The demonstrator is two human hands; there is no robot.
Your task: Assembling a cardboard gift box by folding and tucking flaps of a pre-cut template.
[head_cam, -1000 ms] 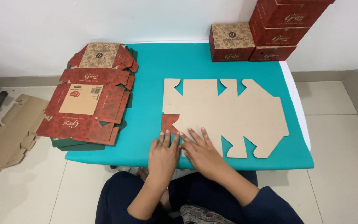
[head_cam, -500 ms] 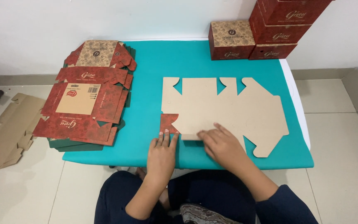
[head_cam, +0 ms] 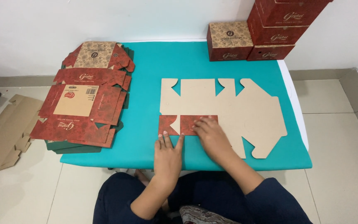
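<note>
The flat box blank (head_cam: 228,108) lies brown side up on my teal table (head_cam: 146,66), its near red flap (head_cam: 187,124) folded over. My left hand (head_cam: 168,155) and right hand (head_cam: 212,139) press flat, fingers spread. Red blanks stack (head_cam: 83,99) left; finished red boxes (head_cam: 266,29) far right.

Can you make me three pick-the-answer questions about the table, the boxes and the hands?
1. Where is the stack of flat red cartons?
A. left end of the table
B. on the floor
C. on the made-up boxes

2. What colour is the table cover?
A. yellow
B. teal
C. black

3. How does the near flap of the brown cardboard cutout lie?
A. folded over, red side up
B. torn off
C. standing upright

Answers:
1 A, it lies on the table's left end.
2 B, teal shows around the cardboard.
3 A, a red strip lies on the brown sheet under the left hand and right hand.
</note>
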